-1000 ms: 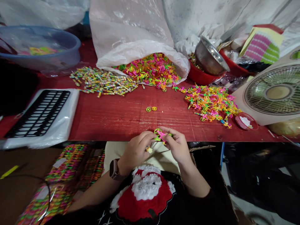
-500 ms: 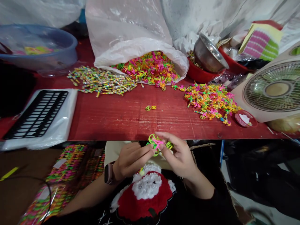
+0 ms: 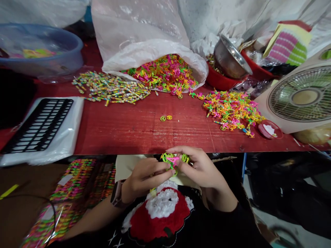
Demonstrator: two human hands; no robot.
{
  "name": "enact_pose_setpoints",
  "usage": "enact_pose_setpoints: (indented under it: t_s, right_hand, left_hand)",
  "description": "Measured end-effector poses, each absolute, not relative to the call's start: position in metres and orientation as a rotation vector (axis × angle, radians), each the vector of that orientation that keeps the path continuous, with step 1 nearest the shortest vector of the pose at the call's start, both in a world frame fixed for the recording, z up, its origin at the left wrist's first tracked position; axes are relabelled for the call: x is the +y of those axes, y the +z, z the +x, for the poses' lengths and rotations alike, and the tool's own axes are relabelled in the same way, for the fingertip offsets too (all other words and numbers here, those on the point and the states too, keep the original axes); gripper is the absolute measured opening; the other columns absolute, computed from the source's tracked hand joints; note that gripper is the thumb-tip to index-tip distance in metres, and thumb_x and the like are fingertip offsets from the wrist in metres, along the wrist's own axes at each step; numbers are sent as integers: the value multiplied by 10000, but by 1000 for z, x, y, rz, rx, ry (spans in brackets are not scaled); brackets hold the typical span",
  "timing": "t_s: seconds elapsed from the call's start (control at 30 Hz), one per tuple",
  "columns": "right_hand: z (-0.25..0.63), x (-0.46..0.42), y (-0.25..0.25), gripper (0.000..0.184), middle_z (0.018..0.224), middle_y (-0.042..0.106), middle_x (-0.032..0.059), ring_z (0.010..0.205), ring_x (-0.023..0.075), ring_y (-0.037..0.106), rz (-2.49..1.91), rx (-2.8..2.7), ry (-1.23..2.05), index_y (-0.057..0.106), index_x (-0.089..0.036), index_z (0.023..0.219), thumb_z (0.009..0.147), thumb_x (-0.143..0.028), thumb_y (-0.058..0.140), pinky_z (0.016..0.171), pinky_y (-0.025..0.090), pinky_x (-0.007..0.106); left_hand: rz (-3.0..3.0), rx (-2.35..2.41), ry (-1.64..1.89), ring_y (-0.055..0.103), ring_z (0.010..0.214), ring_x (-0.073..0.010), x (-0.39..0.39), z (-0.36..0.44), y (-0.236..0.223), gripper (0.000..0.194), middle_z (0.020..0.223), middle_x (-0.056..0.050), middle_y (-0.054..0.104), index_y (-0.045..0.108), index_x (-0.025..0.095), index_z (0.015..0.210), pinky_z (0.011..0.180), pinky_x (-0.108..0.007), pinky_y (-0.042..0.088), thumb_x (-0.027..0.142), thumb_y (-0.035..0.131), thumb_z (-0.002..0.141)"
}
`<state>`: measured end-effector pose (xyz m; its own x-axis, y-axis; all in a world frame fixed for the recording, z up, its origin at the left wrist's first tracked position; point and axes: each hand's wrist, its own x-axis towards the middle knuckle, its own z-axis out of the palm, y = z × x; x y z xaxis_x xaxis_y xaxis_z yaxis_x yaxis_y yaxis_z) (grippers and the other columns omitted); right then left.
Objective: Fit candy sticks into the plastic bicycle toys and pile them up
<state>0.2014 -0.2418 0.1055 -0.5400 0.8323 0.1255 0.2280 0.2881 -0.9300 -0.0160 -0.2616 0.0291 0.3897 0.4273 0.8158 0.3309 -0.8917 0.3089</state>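
Seen from above, a person in a black top (image 3: 212, 227) with a red and white appliqué sits at a red tabletop (image 3: 129, 127), both hands just over the lap, by the near edge. The left hand (image 3: 148, 175), with a dark-faced wristband (image 3: 117, 193), and the right hand (image 3: 200, 168) grip one small plastic toy (image 3: 172, 160) between them, its pink frame set among yellow-green wheels. The left fingers close on its near side; the right thumb and fingers pinch its other side. Another yellow-green wheel (image 3: 185, 158) shows within the curve of the right hand; whether it is joined to the toy, I cannot tell

On the tabletop ahead, a green spoked wheel (image 3: 162, 118) and a yellow spoked wheel (image 3: 169, 117) lie side by side. Beyond them, a white plastic sack (image 3: 142, 24) opens on a heap of bright plastic parts (image 3: 168, 74), with printed tubes (image 3: 111, 88) piled to its left. On the right, a multicoloured pile (image 3: 232, 110) lies near a small red basket (image 3: 265, 131) and a box fan (image 3: 305, 96). At far left, a black slotted rack (image 3: 38, 125) rests on clear plastic bags (image 3: 69, 137), near a blue basin (image 3: 51, 65)
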Motion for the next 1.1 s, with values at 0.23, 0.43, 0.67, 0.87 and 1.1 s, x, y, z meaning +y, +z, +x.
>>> enact_pose_setpoints:
  t_s: [0.23, 0.43, 0.67, 0.87, 1.1]
  right_hand:
    - [197, -235, 94, 285, 993, 786, 43, 799, 142, 705, -1063, -1571, 1599, 741, -191, 1157, 896, -185, 627, 741, 566, 286]
    - [203, -238, 89, 359, 1091, 773, 47, 937, 170, 702, -1013, -1719, 1374, 731, -228, 1228, 881, -169, 658, 850, 554, 322]
    - [207, -221, 66, 291, 817, 723, 4, 624, 90, 588, -1034, -1449, 1720, 745, -181, 1103, 842, -169, 614, 578, 462, 219]
    - [214, -210, 66, 209, 689, 609, -43, 569, 76, 493, -1024, -1516, 1757, 704, -173, 989, 788, -143, 653, 519, 377, 196]
    - [210, -219, 57, 268, 763, 627, -28, 643, 108, 542, -920, -1504, 1495, 637, -213, 1055, 813, -205, 751, 611, 431, 234]
  left_hand:
    - [2609, 746, 1622, 719, 804, -180, -262, -16, 34, 207, 963, -80, 786, 706, 153, 1115, 662, -316, 557, 128, 520, 1028]
    - [2677, 759, 1613, 719, 773, -186, -258, -18, 23, 225, 981, -78, 793, 705, 165, 1164, 613, -320, 562, 130, 547, 1008]
    - [2818, 727, 1673, 674, 752, -155, -249, -10, 12, 197, 1030, -76, 800, 720, 143, 1101, 639, -305, 550, 86, 568, 988]
    - [2754, 764, 1566, 660, 752, -151, -246, -4, 6, 235, 948, -62, 806, 719, 174, 1155, 701, -289, 541, 152, 521, 1031]
    - [2617, 867, 1703, 705, 809, -168, -245, -7, -1, 242, 1012, -85, 807, 702, 163, 1183, 725, -310, 540, 125, 533, 1013]
